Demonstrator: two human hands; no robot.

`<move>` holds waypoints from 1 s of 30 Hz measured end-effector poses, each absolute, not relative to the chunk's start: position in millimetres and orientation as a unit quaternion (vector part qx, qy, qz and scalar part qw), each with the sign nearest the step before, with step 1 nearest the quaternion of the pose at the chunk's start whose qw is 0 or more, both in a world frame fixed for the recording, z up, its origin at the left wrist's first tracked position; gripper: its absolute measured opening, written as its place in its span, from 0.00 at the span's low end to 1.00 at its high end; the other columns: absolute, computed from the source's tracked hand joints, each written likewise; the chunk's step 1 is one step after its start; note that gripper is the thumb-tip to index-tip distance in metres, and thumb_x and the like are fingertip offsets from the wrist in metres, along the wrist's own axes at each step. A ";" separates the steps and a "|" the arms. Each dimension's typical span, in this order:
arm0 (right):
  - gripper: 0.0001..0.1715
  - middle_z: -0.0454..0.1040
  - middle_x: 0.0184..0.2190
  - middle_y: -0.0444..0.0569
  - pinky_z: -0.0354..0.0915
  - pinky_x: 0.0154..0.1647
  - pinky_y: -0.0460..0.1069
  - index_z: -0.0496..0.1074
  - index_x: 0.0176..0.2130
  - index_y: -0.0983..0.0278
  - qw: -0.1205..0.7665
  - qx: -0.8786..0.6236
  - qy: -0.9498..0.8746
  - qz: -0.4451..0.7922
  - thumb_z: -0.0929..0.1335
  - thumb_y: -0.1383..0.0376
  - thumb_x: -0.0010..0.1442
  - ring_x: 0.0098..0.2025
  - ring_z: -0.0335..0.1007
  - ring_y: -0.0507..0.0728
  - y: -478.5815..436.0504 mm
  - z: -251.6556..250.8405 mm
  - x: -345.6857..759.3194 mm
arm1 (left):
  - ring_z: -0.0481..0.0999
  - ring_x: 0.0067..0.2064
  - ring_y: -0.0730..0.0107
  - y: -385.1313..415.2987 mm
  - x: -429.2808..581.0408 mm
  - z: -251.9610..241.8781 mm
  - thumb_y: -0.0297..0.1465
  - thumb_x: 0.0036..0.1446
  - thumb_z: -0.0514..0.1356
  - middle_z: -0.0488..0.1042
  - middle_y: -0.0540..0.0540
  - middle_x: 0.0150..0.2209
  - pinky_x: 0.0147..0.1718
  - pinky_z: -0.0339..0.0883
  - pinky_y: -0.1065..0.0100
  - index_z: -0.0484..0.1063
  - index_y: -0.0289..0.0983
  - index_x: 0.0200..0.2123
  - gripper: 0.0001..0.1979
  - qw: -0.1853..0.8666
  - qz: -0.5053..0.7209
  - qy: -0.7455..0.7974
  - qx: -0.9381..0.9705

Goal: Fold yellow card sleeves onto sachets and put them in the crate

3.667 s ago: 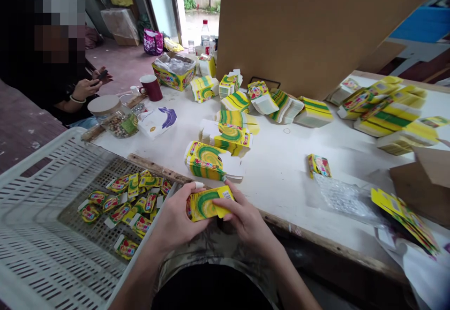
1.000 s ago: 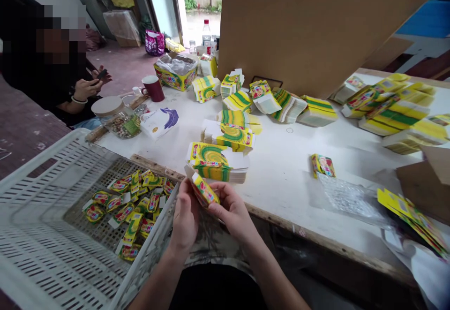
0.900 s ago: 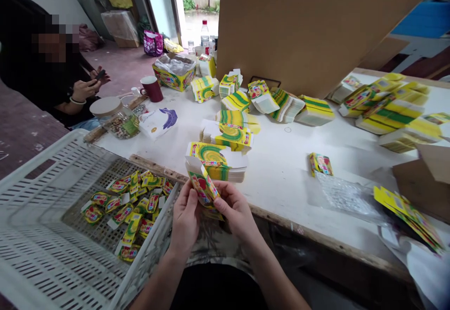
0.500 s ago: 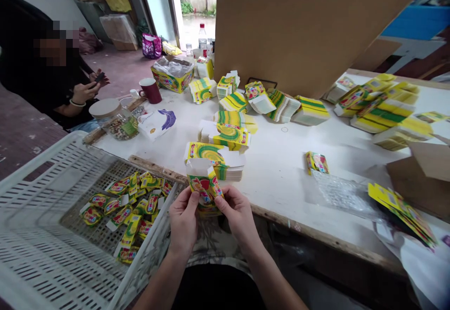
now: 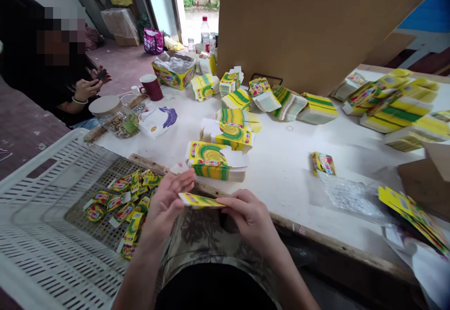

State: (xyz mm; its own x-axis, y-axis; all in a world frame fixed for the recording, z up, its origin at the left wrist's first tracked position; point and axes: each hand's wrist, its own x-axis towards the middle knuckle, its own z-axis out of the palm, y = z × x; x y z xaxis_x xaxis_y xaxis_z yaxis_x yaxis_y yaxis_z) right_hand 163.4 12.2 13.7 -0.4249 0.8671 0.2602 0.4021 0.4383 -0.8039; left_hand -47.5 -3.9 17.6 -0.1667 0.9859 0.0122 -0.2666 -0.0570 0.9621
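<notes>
A small yellow-and-green printed carton (image 5: 201, 201) is seen nearly edge-on above my lap. My right hand (image 5: 248, 214) pinches its right end between thumb and fingers. At the carton's left end is my left hand (image 5: 165, 207), fingers stretched out and apart from the thumb, the thumb close to the carton's edge. A small white piece (image 5: 175, 169) shows by the left fingertips; what it belongs to is hidden. Just beyond my hands, a stack of flat cartons (image 5: 218, 160) lies on the white table (image 5: 281, 178). Behind it is another carton stack (image 5: 228, 132).
At left stands a white plastic crate (image 5: 38, 216) with several small cartons (image 5: 131, 228) inside. More carton stacks (image 5: 319, 108) line the table's back, before a large cardboard sheet (image 5: 298, 28). A jar (image 5: 121, 122) and mug (image 5: 152, 87) stand near a seated person (image 5: 42, 75) holding a phone.
The carton has turned from upright, facing me, to nearly edge-on. My left hand has moved left and its fingers have spread; my right hand has shifted slightly right with the carton.
</notes>
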 end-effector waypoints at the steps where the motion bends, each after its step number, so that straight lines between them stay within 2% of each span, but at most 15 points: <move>1: 0.15 0.75 0.33 0.49 0.63 0.37 0.50 0.76 0.44 0.60 0.329 -0.397 -0.810 0.280 0.64 0.72 0.63 0.36 0.66 0.56 11.5 17.1 165.7 | 0.70 0.56 0.53 -5.7 -53.4 23.2 0.50 0.43 0.68 0.70 0.40 0.56 0.55 0.65 0.59 0.65 0.43 0.57 0.39 0.508 0.579 0.456 0.446; 3: 0.13 0.75 0.33 0.49 0.62 0.38 0.52 0.76 0.45 0.59 0.293 -0.354 -0.865 0.201 0.64 0.70 0.64 0.36 0.65 0.57 9.3 23.3 166.0 | 0.61 0.62 0.48 -8.9 -58.5 32.2 0.53 0.35 0.70 0.62 0.38 0.62 0.60 0.58 0.54 0.56 0.44 0.63 0.52 0.489 0.477 0.485 0.545; 4: 0.11 0.75 0.34 0.49 0.62 0.38 0.52 0.76 0.44 0.59 0.285 -0.331 -0.880 0.185 0.65 0.68 0.64 0.36 0.65 0.57 7.7 25.7 164.8 | 0.62 0.62 0.47 -9.9 -57.3 34.9 0.51 0.32 0.72 0.63 0.38 0.61 0.60 0.58 0.53 0.55 0.43 0.63 0.55 0.482 0.405 0.506 0.589; 5: 0.10 0.75 0.34 0.48 0.62 0.39 0.53 0.75 0.44 0.59 0.285 -0.312 -0.888 0.180 0.66 0.66 0.63 0.37 0.65 0.57 5.6 27.5 163.3 | 0.64 0.60 0.47 -10.7 -54.1 36.1 0.47 0.32 0.74 0.65 0.39 0.59 0.58 0.60 0.53 0.57 0.43 0.62 0.53 0.479 0.331 0.520 0.625; 7: 0.13 0.74 0.40 0.49 0.63 0.44 0.53 0.74 0.47 0.57 0.313 -0.305 -0.879 0.192 0.67 0.66 0.62 0.41 0.66 0.58 0.8 28.7 161.3 | 0.71 0.54 0.50 -11.6 -44.2 34.2 0.40 0.39 0.73 0.71 0.42 0.53 0.52 0.67 0.55 0.61 0.43 0.57 0.42 0.475 0.234 0.531 0.661; 9: 0.23 0.69 0.50 0.52 0.62 0.52 0.56 0.68 0.56 0.56 0.383 -0.363 -0.822 0.213 0.69 0.66 0.61 0.51 0.63 0.60 -4.4 26.4 161.7 | 0.74 0.49 0.55 -13.3 -34.1 28.3 0.36 0.48 0.68 0.73 0.44 0.49 0.48 0.68 0.58 0.60 0.42 0.55 0.32 0.442 0.226 0.562 0.661; 10: 0.31 0.64 0.55 0.54 0.60 0.56 0.57 0.62 0.60 0.56 0.425 -0.403 -0.777 0.232 0.69 0.64 0.60 0.56 0.60 0.62 -6.6 24.0 162.0 | 0.74 0.49 0.55 -14.9 -29.7 24.7 0.35 0.50 0.66 0.72 0.43 0.49 0.48 0.68 0.58 0.58 0.41 0.56 0.31 0.411 0.240 0.587 0.655; 12: 0.38 0.58 0.62 0.56 0.58 0.60 0.59 0.53 0.65 0.58 0.478 -0.466 -0.672 0.320 0.69 0.59 0.60 0.62 0.55 0.64 -9.7 18.3 160.5 | 0.74 0.48 0.56 -19.3 -22.2 17.7 0.35 0.50 0.65 0.71 0.41 0.49 0.46 0.69 0.59 0.51 0.39 0.58 0.35 0.348 0.266 0.615 0.656; 14: 0.31 0.62 0.60 0.55 0.61 0.59 0.59 0.56 0.64 0.59 0.466 -0.472 -0.574 0.479 0.64 0.57 0.64 0.59 0.61 0.62 -10.5 13.0 154.8 | 0.74 0.46 0.57 -24.1 -15.3 12.0 0.32 0.51 0.63 0.71 0.40 0.48 0.43 0.70 0.61 0.46 0.39 0.59 0.37 0.313 0.287 0.586 0.690; 17: 0.24 0.71 0.54 0.51 0.64 0.56 0.57 0.66 0.58 0.59 0.392 -0.417 -0.465 0.676 0.63 0.58 0.64 0.55 0.68 0.61 -8.7 9.2 143.2 | 0.74 0.45 0.61 -27.6 -7.6 8.1 0.25 0.49 0.60 0.68 0.44 0.47 0.40 0.69 0.65 0.50 0.42 0.55 0.32 0.291 0.317 0.509 0.745; 19: 0.26 0.71 0.55 0.49 0.62 0.59 0.57 0.66 0.58 0.58 0.378 -0.397 -0.443 0.709 0.66 0.57 0.62 0.56 0.67 0.62 -7.6 8.8 138.7 | 0.73 0.43 0.62 -26.9 -6.2 9.1 0.23 0.46 0.59 0.68 0.46 0.45 0.39 0.68 0.65 0.53 0.42 0.49 0.28 0.287 0.319 0.498 0.754; 22: 0.33 0.66 0.60 0.50 0.56 0.63 0.58 0.57 0.64 0.58 0.399 -0.373 -0.479 0.687 0.65 0.54 0.63 0.61 0.62 0.61 -8.6 7.3 139.3 | 0.74 0.38 0.62 -23.1 -8.9 12.5 0.24 0.45 0.59 0.70 0.47 0.39 0.36 0.69 0.64 0.54 0.41 0.48 0.26 0.310 0.285 0.536 0.732; 25: 0.37 0.57 0.66 0.50 0.51 0.66 0.58 0.47 0.68 0.56 0.393 -0.350 -0.602 0.601 0.63 0.58 0.65 0.66 0.55 0.61 -11.3 2.5 142.4 | 0.75 0.37 0.60 -19.1 -10.0 9.8 0.27 0.47 0.59 0.71 0.45 0.39 0.35 0.70 0.61 0.53 0.39 0.50 0.27 0.333 0.259 0.549 0.722; 27: 0.33 0.53 0.67 0.49 0.51 0.67 0.57 0.52 0.66 0.55 0.374 -0.362 -0.686 0.509 0.62 0.66 0.65 0.67 0.51 0.60 -11.7 -2.0 143.0 | 0.75 0.44 0.56 -17.2 -8.1 3.9 0.28 0.48 0.57 0.69 0.39 0.45 0.41 0.71 0.57 0.53 0.37 0.52 0.27 0.307 0.283 0.540 0.730; 30: 0.30 0.55 0.66 0.52 0.57 0.64 0.56 0.61 0.62 0.55 0.376 -0.394 -0.733 0.408 0.58 0.72 0.64 0.66 0.54 0.59 -7.9 -9.2 144.2 | 0.68 0.56 0.51 -15.5 -7.4 -2.2 0.29 0.48 0.59 0.62 0.32 0.54 0.51 0.66 0.52 0.49 0.34 0.56 0.33 0.256 0.331 0.568 0.709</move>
State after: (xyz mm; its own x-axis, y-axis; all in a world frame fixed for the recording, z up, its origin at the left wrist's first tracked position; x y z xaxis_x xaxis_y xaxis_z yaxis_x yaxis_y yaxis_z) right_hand 144.2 -7.9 -9.2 -0.4064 0.8845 0.2290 0.2707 0.3560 -0.8944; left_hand -7.4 -15.5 -2.2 0.1351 0.9746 0.1788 0.6360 -0.2236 0.7386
